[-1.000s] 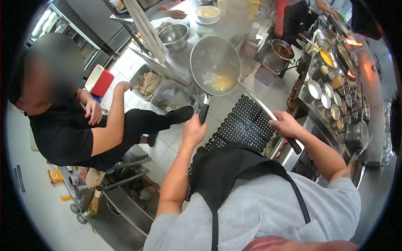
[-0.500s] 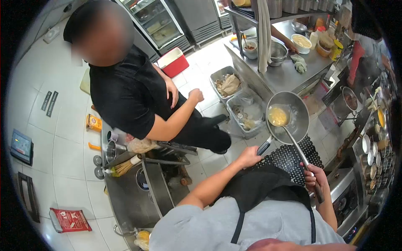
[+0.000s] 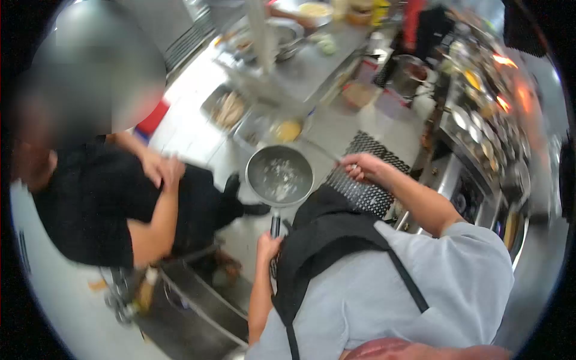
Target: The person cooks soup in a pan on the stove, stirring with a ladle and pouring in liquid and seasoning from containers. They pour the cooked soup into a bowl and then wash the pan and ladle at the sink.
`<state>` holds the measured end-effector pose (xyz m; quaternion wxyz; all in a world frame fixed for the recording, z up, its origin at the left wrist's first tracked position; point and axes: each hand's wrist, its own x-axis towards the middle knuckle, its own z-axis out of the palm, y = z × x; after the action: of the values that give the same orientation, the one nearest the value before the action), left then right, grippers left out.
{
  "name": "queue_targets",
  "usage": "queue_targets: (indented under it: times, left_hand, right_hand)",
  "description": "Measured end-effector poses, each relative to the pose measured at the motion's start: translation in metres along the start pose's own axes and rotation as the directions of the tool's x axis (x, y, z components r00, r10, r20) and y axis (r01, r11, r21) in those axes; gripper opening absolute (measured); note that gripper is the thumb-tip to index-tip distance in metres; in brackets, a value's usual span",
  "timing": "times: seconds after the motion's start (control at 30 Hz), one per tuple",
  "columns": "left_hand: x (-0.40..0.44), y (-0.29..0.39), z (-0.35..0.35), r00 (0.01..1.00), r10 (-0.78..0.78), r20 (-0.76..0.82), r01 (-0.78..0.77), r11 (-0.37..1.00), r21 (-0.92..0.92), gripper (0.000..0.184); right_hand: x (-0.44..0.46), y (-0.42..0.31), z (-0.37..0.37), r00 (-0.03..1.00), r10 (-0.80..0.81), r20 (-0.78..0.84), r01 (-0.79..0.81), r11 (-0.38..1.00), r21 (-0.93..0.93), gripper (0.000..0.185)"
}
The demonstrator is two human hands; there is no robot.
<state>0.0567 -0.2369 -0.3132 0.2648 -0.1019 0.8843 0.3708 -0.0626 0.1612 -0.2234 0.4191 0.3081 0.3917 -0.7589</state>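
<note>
My left hand (image 3: 269,246) is wrapped round the black handle of a round metal pan (image 3: 279,174). White bits lie scattered over the pan's inside. With fingers closed, my right hand (image 3: 363,167) grips the handle of a long ladle (image 3: 322,149). The ladle's bowl holds something yellow (image 3: 287,130) and hangs beyond the pan's far rim, in front of a grey bin, apart from the pan.
A person in black (image 3: 114,204) stands close at the left, hands together. Bins (image 3: 223,109) stand beyond the pan. A stove with flames (image 3: 503,103) and several metal containers is at the right. A perforated black mat (image 3: 371,186) lies on the floor.
The ladle has come out of the pan with yellow contents in its bowl, and my right hand has moved away from the pan. The camera view has turned, and the pan now holds only white bits.
</note>
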Motion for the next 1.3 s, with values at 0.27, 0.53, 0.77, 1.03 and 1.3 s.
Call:
queue_targets:
  times: [0.27,0.53,0.77,1.03,1.3]
  left_hand:
    - [-0.036,0.036,0.046,0.97,-0.215,-0.115,0.194,0.967,-0.167,0.024]
    - [-0.066,0.075,0.13,0.826,-0.536,-0.172,0.348,0.727,-0.592,0.027]
    - [-0.121,0.12,0.172,0.624,-0.73,-0.279,0.149,0.462,-0.874,0.021]
    - [-0.207,0.108,0.073,0.182,-0.876,-0.447,-0.239,0.401,-0.884,0.011]
    - [-0.237,-0.107,-0.051,0.077,-0.918,-0.39,-0.079,0.384,-0.92,0.011]
  right_hand:
    - [0.205,-0.093,-0.037,0.784,-0.611,0.109,-0.119,-0.321,-0.94,0.019]
    - [0.22,-0.155,-0.111,0.852,-0.509,0.121,0.009,-0.217,-0.976,0.054]
    - [0.164,-0.173,-0.178,0.972,0.123,0.202,-0.037,0.923,-0.383,0.027]
    - [0.077,-0.149,-0.009,0.858,0.501,0.112,-0.236,0.58,-0.78,0.045]
    - [0.097,0.037,0.294,0.556,0.716,0.422,0.138,0.421,-0.897,0.041]
